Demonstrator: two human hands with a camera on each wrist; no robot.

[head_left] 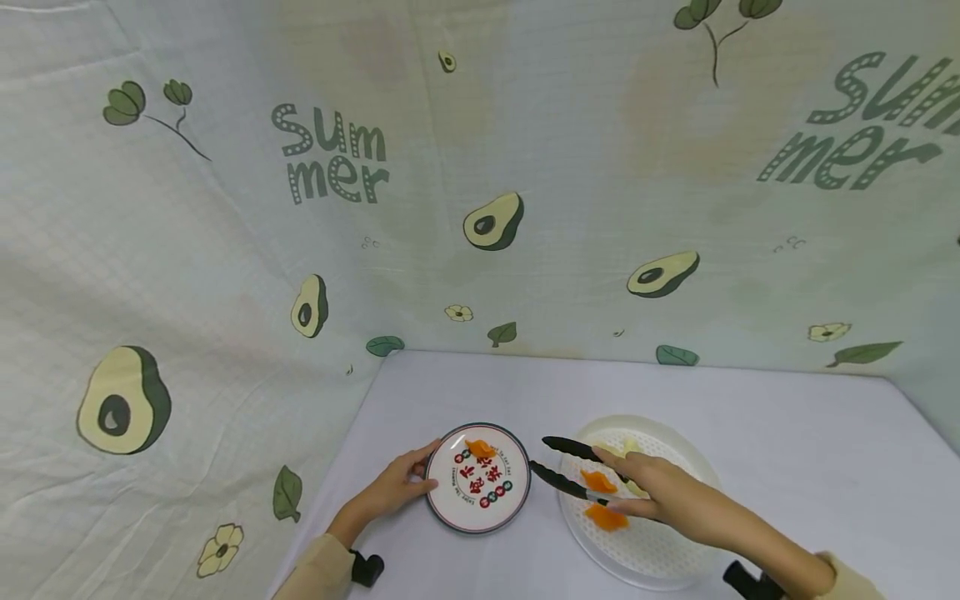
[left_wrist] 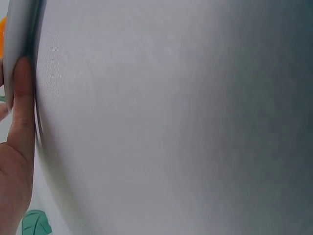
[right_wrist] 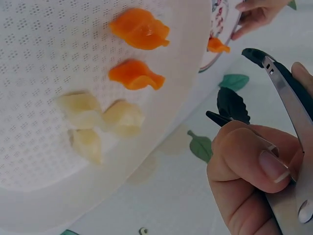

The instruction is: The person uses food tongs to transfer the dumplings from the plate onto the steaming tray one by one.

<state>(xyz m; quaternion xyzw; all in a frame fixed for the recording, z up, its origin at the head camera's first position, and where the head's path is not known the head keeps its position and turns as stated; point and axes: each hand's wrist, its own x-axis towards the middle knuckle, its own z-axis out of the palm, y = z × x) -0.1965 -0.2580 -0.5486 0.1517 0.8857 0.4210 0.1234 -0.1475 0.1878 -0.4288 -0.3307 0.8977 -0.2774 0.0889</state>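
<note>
A small round plate (head_left: 477, 490) with red characters carries one orange piece (head_left: 480, 448) at its far rim. My left hand (head_left: 395, 486) rests against the plate's left edge, fingers (left_wrist: 22, 98) pressed to the rim. My right hand (head_left: 654, 487) grips black-tipped metal tongs (head_left: 572, 467), whose tips stand apart and empty between the two dishes. Under that hand lies a white perforated tray (head_left: 660, 550) holding two orange pieces (right_wrist: 139, 29) (right_wrist: 134, 76) and several pale yellow pieces (right_wrist: 98, 120). The small plate's edge (right_wrist: 222, 29) shows at the top of the right wrist view.
The dishes sit on a white tabletop (head_left: 787, 433). An avocado-print cloth (head_left: 487, 221) hangs behind and on the left, close to the left hand. Black wrist mounts (head_left: 367, 568) show at both sleeves.
</note>
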